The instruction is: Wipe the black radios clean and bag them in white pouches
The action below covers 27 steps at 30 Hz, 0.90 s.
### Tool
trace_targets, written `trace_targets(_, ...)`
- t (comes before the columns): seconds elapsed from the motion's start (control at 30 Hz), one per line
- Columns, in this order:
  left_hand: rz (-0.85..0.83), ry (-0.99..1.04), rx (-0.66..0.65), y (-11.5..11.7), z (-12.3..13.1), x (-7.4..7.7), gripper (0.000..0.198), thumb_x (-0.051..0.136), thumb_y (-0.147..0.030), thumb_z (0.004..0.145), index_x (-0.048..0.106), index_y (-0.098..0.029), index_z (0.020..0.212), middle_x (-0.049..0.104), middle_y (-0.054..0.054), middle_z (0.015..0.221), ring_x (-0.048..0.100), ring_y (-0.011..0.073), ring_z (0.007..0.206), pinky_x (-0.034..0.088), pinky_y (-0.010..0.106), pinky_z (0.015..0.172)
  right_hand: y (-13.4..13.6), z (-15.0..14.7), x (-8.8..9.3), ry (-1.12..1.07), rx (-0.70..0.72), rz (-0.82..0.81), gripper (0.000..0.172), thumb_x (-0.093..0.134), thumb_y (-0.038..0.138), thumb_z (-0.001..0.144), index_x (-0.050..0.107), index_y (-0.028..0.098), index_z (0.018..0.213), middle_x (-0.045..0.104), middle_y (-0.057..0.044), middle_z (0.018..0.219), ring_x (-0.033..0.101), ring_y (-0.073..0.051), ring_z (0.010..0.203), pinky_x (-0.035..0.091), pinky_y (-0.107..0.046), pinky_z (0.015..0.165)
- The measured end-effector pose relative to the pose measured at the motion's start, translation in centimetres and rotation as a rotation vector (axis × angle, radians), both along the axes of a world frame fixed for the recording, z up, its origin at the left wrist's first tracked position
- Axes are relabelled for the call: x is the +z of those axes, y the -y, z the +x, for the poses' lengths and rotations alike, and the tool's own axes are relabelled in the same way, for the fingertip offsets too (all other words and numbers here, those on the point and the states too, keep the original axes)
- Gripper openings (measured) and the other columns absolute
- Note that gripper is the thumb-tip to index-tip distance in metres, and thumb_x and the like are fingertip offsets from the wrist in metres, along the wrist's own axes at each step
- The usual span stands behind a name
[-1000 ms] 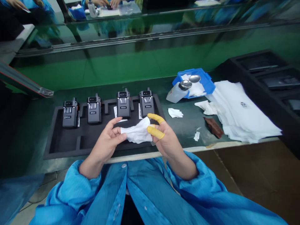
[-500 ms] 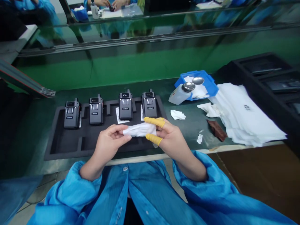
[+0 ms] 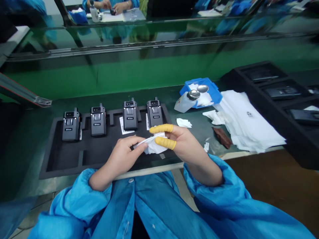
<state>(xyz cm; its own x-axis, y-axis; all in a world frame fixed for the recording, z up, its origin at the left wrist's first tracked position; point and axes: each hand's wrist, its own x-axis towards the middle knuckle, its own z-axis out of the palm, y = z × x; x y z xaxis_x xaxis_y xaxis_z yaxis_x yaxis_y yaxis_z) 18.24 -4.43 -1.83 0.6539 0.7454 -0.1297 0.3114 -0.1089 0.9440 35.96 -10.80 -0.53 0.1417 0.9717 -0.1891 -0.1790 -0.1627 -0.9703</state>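
Observation:
A white cloth [image 3: 155, 146] is held between my two hands over the near edge of a black foam tray [image 3: 62, 171]. My left hand [image 3: 123, 154] pinches its left end between thumb and fingers. On its right side, my right hand [image 3: 178, 139] grips it with thumb and finger in yellow finger covers. Several black handheld radios marked Riton stand in a row in the tray: one at the far left [image 3: 71, 126], another beside it [image 3: 98, 122], one near the middle [image 3: 130, 116], and one at the right [image 3: 154, 113], just behind my right fingers.
To the right are a white bottle [image 3: 184, 102] with a metal top, a blue bin [image 3: 218, 94], crumpled white wipes [image 3: 183, 122], a brown scrap [image 3: 221, 137] and stacked white sheets [image 3: 251, 122]. Black foam trays [image 3: 239, 79] stand far right. Another person's hands [image 3: 119, 7] show beyond the partition.
The cloth was a narrow folded strip and now hangs more spread out. My hands are closer together, the left having moved right. The whole view has shifted slightly.

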Motion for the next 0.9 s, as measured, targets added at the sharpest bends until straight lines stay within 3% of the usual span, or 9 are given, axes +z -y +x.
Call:
trace_targets(0.1,-0.111,0.031,-0.036,-0.2,0.0,-0.1,0.025,0.055,-0.038,0.086,0.074,-0.021,0.086,0.073,0.003,0.084,0.065,0.0203,0.081,0.048,0.029,0.075,-0.1,0.8,-0.1,0.126,-0.074,0.016,0.034,0.079,0.030,0.059,0.072,0.023,0.091,0.062,0.002,0.072,0.055,-0.011,0.063,0.048,-0.029,0.062)
trace_targets(0.23,-0.271,0.096,-0.079,-0.5,-0.2,-0.3,0.033,0.056,-0.045,0.084,0.074,-0.018,0.080,0.072,0.005,0.077,0.064,0.0200,0.077,0.048,0.029,0.072,-0.2,1.4,-0.5,0.320,-0.110,0.051,0.020,0.075,0.030,0.063,0.072,0.021,0.080,0.062,-0.001,0.078,0.054,-0.012,0.065,0.048,-0.030,0.062)
trace_targets(0.37,-0.352,0.151,-0.107,-0.6,-0.4,0.0,0.035,0.059,-0.050,0.082,0.074,-0.018,0.081,0.072,0.006,0.081,0.064,0.0214,0.080,0.048,0.032,0.079,-0.3,1.5,-0.5,0.297,-0.115,0.073,0.017,0.076,0.029,0.062,0.068,0.023,0.077,0.062,-0.001,0.087,0.060,-0.015,0.080,0.052,-0.033,0.075)
trace_targets(0.43,-0.358,0.154,-0.187,-0.7,-0.5,0.4,0.034,0.058,-0.048,0.083,0.075,-0.019,0.083,0.073,0.006,0.083,0.064,0.0216,0.081,0.048,0.032,0.081,-0.4,1.4,-0.4,0.216,-0.044,0.044,0.032,0.078,0.026,0.060,0.067,0.025,0.090,0.064,-0.002,0.101,0.061,-0.016,0.094,0.052,-0.034,0.084)
trace_targets(0.5,-0.357,0.131,-0.284,-0.7,-0.5,0.9,0.032,0.056,-0.045,0.085,0.075,-0.020,0.085,0.073,0.006,0.084,0.065,0.0211,0.081,0.049,0.031,0.079,-0.7,1.3,-0.4,0.139,0.118,0.019,0.044,0.079,0.025,0.058,0.066,0.027,0.100,0.065,-0.001,0.109,0.060,-0.017,0.102,0.050,-0.034,0.089)
trace_targets(0.57,-0.342,0.101,-0.313,-0.8,-0.6,1.3,0.030,0.058,-0.044,0.084,0.075,-0.020,0.083,0.072,0.006,0.079,0.064,0.0196,0.076,0.049,0.028,0.072,-0.9,1.1,-0.4,0.094,0.334,-0.011,0.035,0.078,0.027,0.060,0.067,0.025,0.093,0.068,0.000,0.098,0.063,-0.016,0.095,0.051,-0.032,0.085)
trace_targets(0.63,-0.339,0.092,-0.266,-1.0,-0.6,1.3,0.030,0.061,-0.045,0.081,0.073,-0.019,0.075,0.070,0.005,0.071,0.062,0.0175,0.067,0.049,0.026,0.065,-1.0,1.0,-0.4,0.075,0.420,-0.047,0.020,0.077,0.031,0.062,0.068,0.021,0.078,0.068,0.001,0.079,0.063,-0.013,0.076,0.052,-0.029,0.072)
trace_targets(0.73,-0.390,0.090,-0.165,-1.2,-0.6,0.9,0.035,0.062,-0.049,0.079,0.069,-0.017,0.066,0.066,0.004,0.061,0.060,0.0152,0.058,0.049,0.024,0.057,-0.5,1.7,0.0,0.113,0.241,-0.076,0.021,0.077,0.036,0.063,0.064,0.020,0.066,0.063,0.003,0.065,0.056,-0.010,0.060,0.046,-0.025,0.058)
trace_targets(0.9,-0.347,0.004,-0.012,-1.3,-1.1,-0.2,0.037,0.066,-0.053,0.075,0.072,-0.019,0.086,0.070,0.006,0.070,0.065,0.0168,0.062,0.053,0.026,0.061,2.2,6.9,1.9,0.452,-0.277,0.005,0.019,0.073,0.036,0.065,0.066,0.023,0.077,0.066,0.000,0.073,0.058,-0.014,0.066,0.047,-0.028,0.061)
